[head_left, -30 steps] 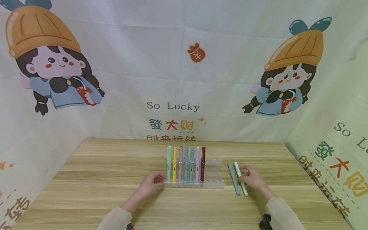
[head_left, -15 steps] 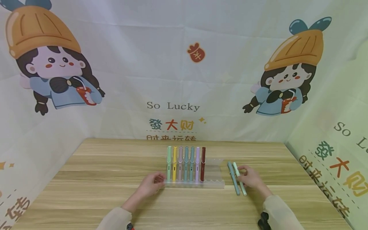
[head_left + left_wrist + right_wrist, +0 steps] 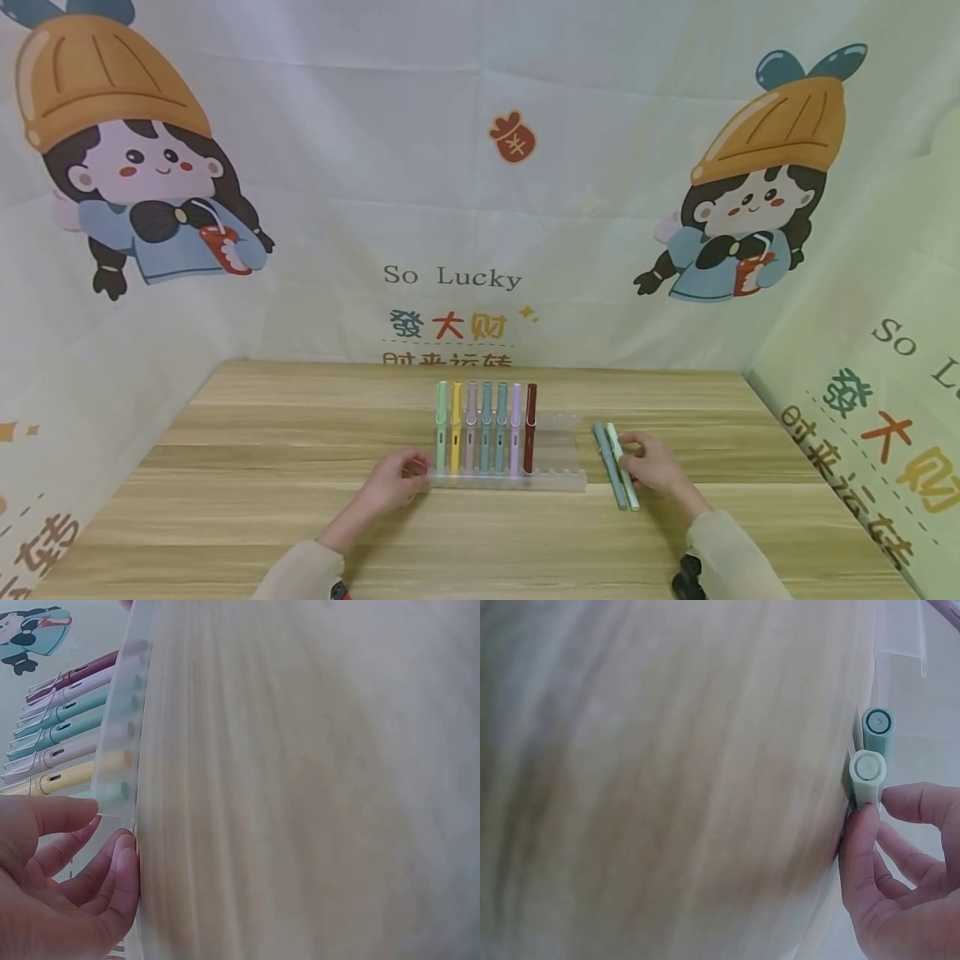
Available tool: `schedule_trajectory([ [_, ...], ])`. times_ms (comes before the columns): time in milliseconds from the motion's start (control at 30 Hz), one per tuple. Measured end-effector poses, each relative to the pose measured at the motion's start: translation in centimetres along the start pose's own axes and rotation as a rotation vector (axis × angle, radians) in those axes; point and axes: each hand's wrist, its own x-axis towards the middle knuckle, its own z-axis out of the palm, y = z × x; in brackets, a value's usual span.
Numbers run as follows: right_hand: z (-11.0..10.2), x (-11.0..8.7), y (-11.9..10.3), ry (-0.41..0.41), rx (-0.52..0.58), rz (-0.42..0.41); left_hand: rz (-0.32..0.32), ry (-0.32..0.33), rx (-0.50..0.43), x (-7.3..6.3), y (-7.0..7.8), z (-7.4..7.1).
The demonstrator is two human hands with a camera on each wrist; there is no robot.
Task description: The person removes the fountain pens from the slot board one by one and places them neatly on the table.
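A clear plastic pen rack (image 3: 558, 481) stands on the table, with several capped pens side by side in its left and middle slots, from light green to dark red (image 3: 530, 433). My left hand (image 3: 396, 481) holds the rack's left end, thumb and fingers bent about its corner, as the left wrist view shows. Right of the rack lie two pens: a grey-teal pen (image 3: 611, 471) and a pale mint pen (image 3: 624, 471). My right hand (image 3: 656, 463) pinches the mint pen from its right side. In the right wrist view the mint pen's end (image 3: 868, 766) sits against the teal one (image 3: 878, 722).
The wooden table (image 3: 480, 542) reaches back to a pale printed cloth (image 3: 480, 208) hung behind and at both sides. The rack's right-hand slots hold no pens.
My right hand has slid the mint pen slightly left, closing the gap to the grey-teal pen. The left hand and the rack stay where they were.
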Motion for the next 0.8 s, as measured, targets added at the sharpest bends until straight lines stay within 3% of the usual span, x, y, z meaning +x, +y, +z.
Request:
schedule_trajectory([
  [300, 0.0, -0.1, -0.7, 0.063, 0.056, -0.002, 0.011, -0.002, 0.005, 0.1, 0.0, 0.0],
  [533, 0.4, -0.3, -1.5, 0.121, 0.113, -0.075, 0.022, 0.007, 0.012, 0.1, 0.0, 0.0],
  [800, 1.8, -0.3, -2.8, 0.113, 0.233, -0.154, 0.009, 0.005, 0.016, 0.0, 0.0, 0.0],
])
